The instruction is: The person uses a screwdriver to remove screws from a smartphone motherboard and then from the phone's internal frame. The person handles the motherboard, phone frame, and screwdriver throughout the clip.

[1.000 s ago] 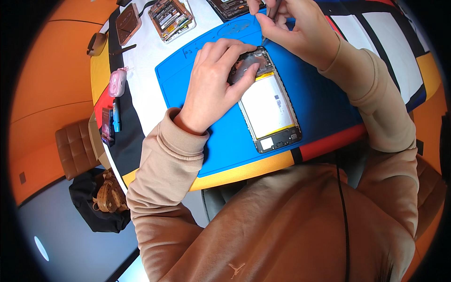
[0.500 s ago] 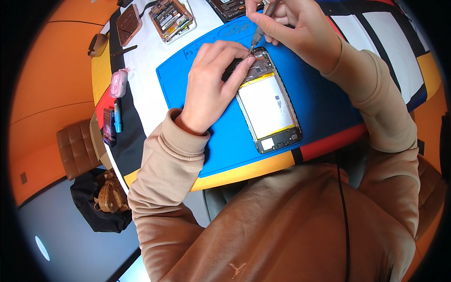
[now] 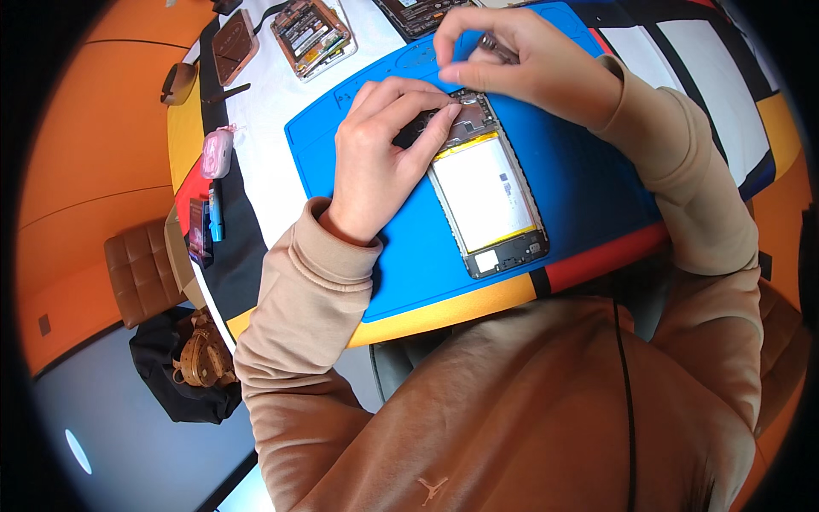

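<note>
An opened phone [image 3: 485,192], its white battery and dark circuit board exposed, lies on a blue work mat [image 3: 589,179]. My left hand [image 3: 384,141] reaches over the phone's upper left corner. Its thumb and index fingertip come together above the circuit board; whatever is between them is too small or hidden to name. Above the phone's top end, my right hand [image 3: 529,64] is raised with its fingers curled round a grey screwdriver [image 3: 499,49]. Only part of the screwdriver's handle shows, and its tip is not visible.
Beyond the mat lie another opened phone [image 3: 311,38] and a dark opened device [image 3: 418,15]. At the left are a brown boxy device [image 3: 235,47], a pink-and-clear case [image 3: 217,154], a blue marker [image 3: 216,215] and a small dark box [image 3: 200,230].
My right hand has lifted the screwdriver off the phone's top end and tucked it into the palm. My left hand stays almost where it was. The phone has not moved.
</note>
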Tool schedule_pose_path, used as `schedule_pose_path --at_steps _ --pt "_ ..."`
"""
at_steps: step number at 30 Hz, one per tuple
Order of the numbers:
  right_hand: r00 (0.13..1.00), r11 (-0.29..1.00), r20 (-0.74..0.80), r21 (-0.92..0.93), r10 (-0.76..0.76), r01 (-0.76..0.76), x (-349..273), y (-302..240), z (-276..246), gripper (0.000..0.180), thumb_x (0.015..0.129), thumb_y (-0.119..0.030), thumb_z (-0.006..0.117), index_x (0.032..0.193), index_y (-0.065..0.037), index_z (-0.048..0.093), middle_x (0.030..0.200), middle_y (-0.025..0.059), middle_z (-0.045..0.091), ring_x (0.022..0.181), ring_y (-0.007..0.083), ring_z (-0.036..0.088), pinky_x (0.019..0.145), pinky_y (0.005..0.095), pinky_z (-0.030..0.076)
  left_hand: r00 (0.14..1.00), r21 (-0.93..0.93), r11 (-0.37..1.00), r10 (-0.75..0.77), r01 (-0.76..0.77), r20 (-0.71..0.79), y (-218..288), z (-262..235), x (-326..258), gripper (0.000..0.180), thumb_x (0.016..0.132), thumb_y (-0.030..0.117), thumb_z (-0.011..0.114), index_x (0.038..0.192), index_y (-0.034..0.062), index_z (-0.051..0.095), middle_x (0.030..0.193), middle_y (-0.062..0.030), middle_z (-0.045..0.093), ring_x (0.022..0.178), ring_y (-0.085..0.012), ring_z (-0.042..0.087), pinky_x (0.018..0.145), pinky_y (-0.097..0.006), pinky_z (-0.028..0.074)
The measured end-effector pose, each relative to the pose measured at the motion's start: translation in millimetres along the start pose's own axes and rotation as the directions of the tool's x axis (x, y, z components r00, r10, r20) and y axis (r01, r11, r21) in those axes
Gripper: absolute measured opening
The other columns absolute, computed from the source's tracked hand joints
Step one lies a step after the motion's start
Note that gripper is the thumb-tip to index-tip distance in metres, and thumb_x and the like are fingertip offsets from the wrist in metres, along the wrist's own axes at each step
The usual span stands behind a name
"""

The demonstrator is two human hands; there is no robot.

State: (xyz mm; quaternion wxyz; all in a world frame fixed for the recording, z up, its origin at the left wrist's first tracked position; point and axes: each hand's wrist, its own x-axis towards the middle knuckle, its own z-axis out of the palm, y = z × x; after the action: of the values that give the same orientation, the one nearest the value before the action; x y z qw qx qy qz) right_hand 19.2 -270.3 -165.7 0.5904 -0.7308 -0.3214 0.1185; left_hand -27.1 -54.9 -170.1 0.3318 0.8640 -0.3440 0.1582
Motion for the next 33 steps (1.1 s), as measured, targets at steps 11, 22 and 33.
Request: schedule_pose_path --at_steps 11,22,33 --pt "0.988 0.889 -0.004 -0.436 -0.157 0.139 -3 8 -1 0.014 0.088 -0.021 0.076 0.095 -0.010 0.070 0.054 -0.0045 0.038 0.051 0.0032 0.029 0.049 0.0221 0.021 0.997 -0.095 0.994 -0.058 0.054 -0.045 -3 2 -1 0.014 0.084 0.009 0.075 0.097 0.0035 0.073 0.094 -0.0082 0.070 0.081 -0.0214 0.063 0.072 -0.031 0.052" --pt "0.946 0.820 -0.076 -0.524 -0.316 0.232 -4 10 7 0.012 0.086 -0.014 0.076 0.096 -0.011 0.070 0.053 -0.0025 0.038 0.048 0.0044 0.034 0.047 0.0217 0.024 0.993 -0.054 0.992 -0.117 0.117 0.002 2 -1 0 0.018 0.087 0.003 0.069 0.105 0.0000 0.070 0.096 -0.0096 0.069 0.084 -0.0151 0.066 0.077 -0.026 0.052" --pt "0.959 0.717 -0.254 -0.691 -0.130 -0.086 2 -7 -27 0.012 0.081 -0.017 0.067 0.089 -0.009 0.071 0.071 0.0131 0.066 0.069 0.0295 0.067 0.064 0.0387 0.052 0.992 -0.077 0.990 -0.121 0.122 0.027 0 1 -1 0.019 0.086 0.007 0.065 0.104 0.0043 0.070 0.094 -0.0101 0.068 0.084 -0.0248 0.059 0.074 -0.032 0.049"
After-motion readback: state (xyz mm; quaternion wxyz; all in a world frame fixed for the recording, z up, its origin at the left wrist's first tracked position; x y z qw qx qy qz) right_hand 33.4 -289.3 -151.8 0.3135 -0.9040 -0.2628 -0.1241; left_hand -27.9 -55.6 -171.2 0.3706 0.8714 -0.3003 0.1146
